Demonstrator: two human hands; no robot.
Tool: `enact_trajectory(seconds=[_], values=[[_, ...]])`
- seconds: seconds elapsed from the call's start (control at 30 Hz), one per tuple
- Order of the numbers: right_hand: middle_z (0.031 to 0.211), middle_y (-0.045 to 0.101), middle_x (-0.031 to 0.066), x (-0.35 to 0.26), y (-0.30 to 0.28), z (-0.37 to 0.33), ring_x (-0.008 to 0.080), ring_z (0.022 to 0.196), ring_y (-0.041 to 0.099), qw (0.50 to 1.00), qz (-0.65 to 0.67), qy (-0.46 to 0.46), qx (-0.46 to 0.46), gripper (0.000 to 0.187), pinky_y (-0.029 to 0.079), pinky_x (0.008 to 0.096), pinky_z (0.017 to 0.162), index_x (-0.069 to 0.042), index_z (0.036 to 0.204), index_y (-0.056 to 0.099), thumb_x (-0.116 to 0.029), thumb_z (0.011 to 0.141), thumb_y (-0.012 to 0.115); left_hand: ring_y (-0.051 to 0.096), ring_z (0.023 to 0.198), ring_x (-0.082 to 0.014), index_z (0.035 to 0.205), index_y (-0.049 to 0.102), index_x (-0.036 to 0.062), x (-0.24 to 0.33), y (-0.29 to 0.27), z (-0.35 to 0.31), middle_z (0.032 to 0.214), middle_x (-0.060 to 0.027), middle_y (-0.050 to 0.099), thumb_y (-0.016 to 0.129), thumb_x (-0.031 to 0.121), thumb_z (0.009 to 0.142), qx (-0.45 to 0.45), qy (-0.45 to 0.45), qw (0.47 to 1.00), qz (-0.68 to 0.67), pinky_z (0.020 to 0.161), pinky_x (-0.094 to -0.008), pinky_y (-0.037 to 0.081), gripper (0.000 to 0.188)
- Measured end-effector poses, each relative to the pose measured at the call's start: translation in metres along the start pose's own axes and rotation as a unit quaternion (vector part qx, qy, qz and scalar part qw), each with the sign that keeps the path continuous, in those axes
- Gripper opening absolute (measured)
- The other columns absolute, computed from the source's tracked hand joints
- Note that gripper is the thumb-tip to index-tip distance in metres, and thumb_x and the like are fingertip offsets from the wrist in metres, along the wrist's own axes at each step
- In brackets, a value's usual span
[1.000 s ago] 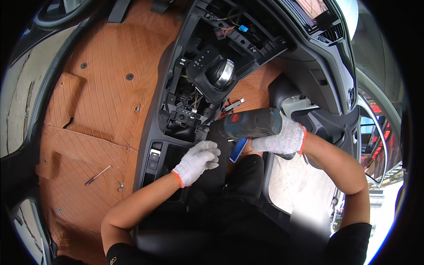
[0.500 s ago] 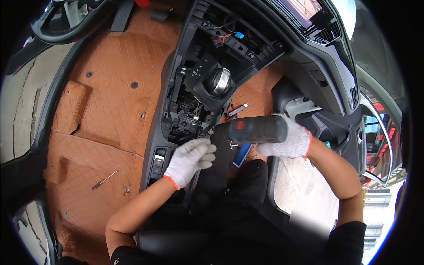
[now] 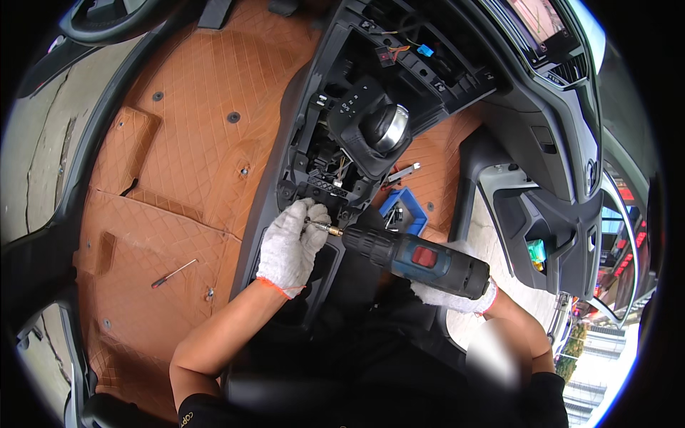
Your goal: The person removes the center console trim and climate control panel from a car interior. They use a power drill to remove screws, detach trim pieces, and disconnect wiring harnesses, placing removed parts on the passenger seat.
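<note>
In my right hand (image 3: 457, 294), gloved in white knit with an orange cuff, is a dark blue and black cordless drill (image 3: 421, 258) with a red patch, lying level and pointing left. A brass-coloured driver bit (image 3: 330, 228) sticks out of its chuck. My left hand (image 3: 289, 246), gloved alike, has its fingers closed at the tip of that bit; whether a screw is between them is hidden. Both hands are over the rear part of an opened centre console (image 3: 328, 187). A gear selector (image 3: 389, 128) with a silver-topped knob rises in front of them.
A blue tray (image 3: 414, 203) with small metal parts and a plier-like tool (image 3: 403, 173) lie on the right footwell floor. A screwdriver (image 3: 173, 274) rests on the brown quilted mat (image 3: 193, 157) at left. Loose connectors (image 3: 425, 50) hang at the console's front. The passenger door (image 3: 564, 235) stands ajar.
The drill has swung down and toward me, its nose now tilted up to the left. My left fingers have come to the bit's tip. The view has shifted, uncovering the blue tray.
</note>
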State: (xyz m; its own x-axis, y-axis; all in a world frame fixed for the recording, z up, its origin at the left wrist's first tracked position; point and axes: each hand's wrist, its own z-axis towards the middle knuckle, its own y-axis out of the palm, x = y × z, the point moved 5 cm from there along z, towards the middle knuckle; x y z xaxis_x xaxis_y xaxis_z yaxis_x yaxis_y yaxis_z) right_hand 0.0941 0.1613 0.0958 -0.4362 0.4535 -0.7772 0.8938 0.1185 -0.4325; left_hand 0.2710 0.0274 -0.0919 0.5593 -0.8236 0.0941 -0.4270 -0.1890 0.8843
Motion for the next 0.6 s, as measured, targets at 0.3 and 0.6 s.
enact_trajectory(seconds=[0.3, 0.6], values=[[0.091, 0.07, 0.0172, -0.04, 0.018, 0.019, 0.0372, 0.083, 0.072, 0.903, -0.389, -0.179, -0.016, 0.051, 0.057, 0.0456, 0.075, 0.001, 0.121, 0.069, -0.026, 0.078, 0.077, 0.064, 0.09, -0.0131, 0.128, 0.059, 0.0013, 0.006, -0.001, 0.002, 0.109, -0.0072, 0.066, 0.06, 0.027, 0.113, 0.056, 0.039, 0.997, 0.018, 0.068, -0.0199, 0.054, 0.029], [0.09, 0.07, 0.0169, -0.028, 0.038, 0.023, 0.038, 0.081, 0.071, 0.901, -0.394, -0.183, 0.014, 0.053, 0.057, 0.0449, 0.074, 0.001, 0.122, 0.068, -0.027, 0.078, 0.079, 0.069, 0.092, -0.0161, 0.127, 0.061, -0.0022, 0.018, -0.013, 0.015, 0.114, -0.0123, 0.071, 0.064, 0.026, 0.111, 0.077, 0.045, 0.993, 0.076, 0.065, -0.0218, 0.057, 0.032]])
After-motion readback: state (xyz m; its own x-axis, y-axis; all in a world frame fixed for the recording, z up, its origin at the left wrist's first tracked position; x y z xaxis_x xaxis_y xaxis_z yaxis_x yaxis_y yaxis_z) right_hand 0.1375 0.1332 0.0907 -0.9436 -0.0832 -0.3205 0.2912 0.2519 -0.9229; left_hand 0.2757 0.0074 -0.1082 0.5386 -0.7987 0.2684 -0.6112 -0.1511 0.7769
